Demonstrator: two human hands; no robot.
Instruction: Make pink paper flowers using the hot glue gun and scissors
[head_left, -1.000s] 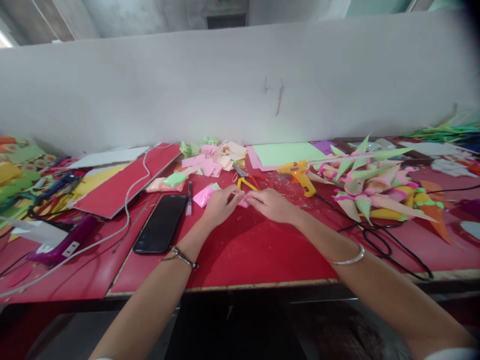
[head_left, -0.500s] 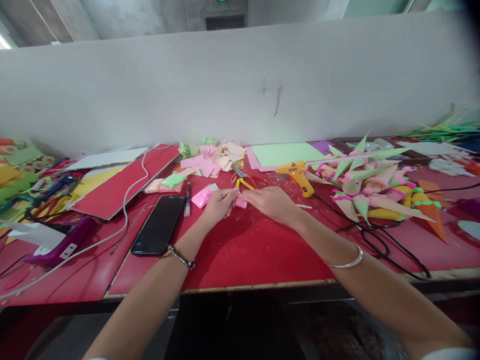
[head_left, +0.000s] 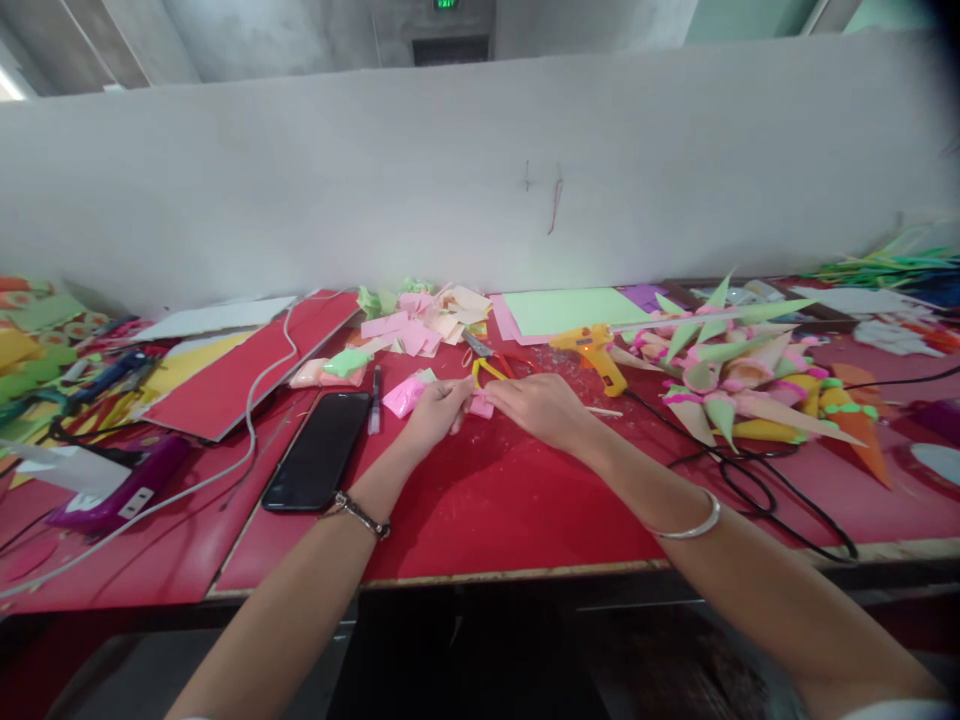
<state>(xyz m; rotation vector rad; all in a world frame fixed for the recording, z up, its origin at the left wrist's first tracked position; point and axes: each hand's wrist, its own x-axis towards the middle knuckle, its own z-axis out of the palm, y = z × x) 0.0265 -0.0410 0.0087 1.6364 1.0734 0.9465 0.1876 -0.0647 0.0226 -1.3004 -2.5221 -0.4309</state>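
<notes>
My left hand (head_left: 439,412) and my right hand (head_left: 541,408) meet near the middle of the red table (head_left: 495,510). The fingers of both are closed around a small pink piece (head_left: 480,405), partly hidden by the fingertips. Just left of my left hand lies a bright pink packet (head_left: 405,396). Scissors with yellow and red handles (head_left: 491,368) rest right behind my fingertips. A yellow glue gun (head_left: 598,355) lies on its side beyond my right hand.
A black phone (head_left: 318,452) and a pen (head_left: 375,400) lie left of my hands. Pink and cream paper pieces (head_left: 420,325) are behind them. Paper cones (head_left: 724,375) and a looped black cable (head_left: 750,480) are at right. A purple power strip (head_left: 127,490) is at left.
My hands keep nearly the same place and hold. The view has shifted very slightly.
</notes>
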